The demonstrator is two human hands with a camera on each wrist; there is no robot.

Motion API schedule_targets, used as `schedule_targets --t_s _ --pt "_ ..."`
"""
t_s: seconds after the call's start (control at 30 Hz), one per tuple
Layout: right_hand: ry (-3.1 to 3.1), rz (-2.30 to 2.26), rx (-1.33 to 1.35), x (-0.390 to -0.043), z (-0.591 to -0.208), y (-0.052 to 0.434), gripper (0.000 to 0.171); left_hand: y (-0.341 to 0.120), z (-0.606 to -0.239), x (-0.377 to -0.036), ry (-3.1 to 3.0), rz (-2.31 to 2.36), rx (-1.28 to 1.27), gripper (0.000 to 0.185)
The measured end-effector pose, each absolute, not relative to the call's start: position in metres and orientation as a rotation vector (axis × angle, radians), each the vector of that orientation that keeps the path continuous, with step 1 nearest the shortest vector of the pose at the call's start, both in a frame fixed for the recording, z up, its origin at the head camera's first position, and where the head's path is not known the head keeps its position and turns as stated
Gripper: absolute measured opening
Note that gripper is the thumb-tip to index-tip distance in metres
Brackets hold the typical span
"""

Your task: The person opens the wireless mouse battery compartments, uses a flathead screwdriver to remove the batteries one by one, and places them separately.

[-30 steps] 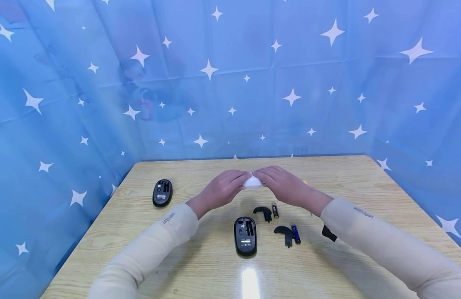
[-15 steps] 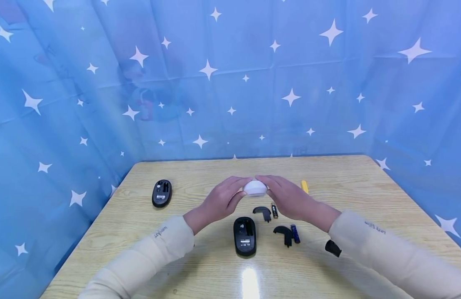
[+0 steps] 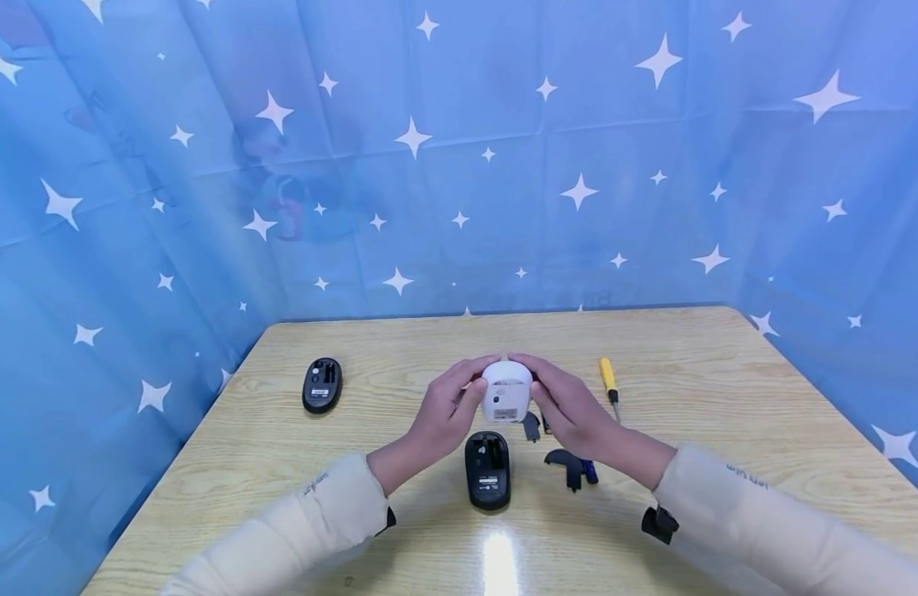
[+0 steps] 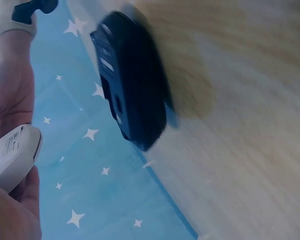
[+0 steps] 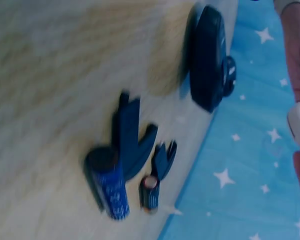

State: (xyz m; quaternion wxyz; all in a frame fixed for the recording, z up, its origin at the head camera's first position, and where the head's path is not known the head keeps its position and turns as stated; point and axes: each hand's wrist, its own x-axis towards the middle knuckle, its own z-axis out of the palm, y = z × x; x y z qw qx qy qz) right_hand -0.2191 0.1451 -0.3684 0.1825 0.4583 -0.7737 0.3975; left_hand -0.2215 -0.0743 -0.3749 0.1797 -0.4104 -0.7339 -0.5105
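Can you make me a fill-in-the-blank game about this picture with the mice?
1. Both hands hold a mouse whose colour is ____.
2. The number of black mice lying on the table is ____.
3. The screwdriver has a handle coloured ____.
4. The black mouse near the hands lies with its underside facing ____.

Missing words: white; two; yellow; up

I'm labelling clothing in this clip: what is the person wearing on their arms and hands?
Both hands are bare: left hand, right hand. Long cream sleeves carry small dark lettering near each cuff. A black wrist mount sits under the right cuff.
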Motion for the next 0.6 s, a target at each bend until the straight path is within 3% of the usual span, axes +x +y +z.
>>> schedule_targets --t_s 0.6 --pt "-2.396 1.877 0.852 -0.197 -0.37 0.136 0.037 -0.078 -0.375 -0.21 -2.304 -2.271 -0.739 0.039"
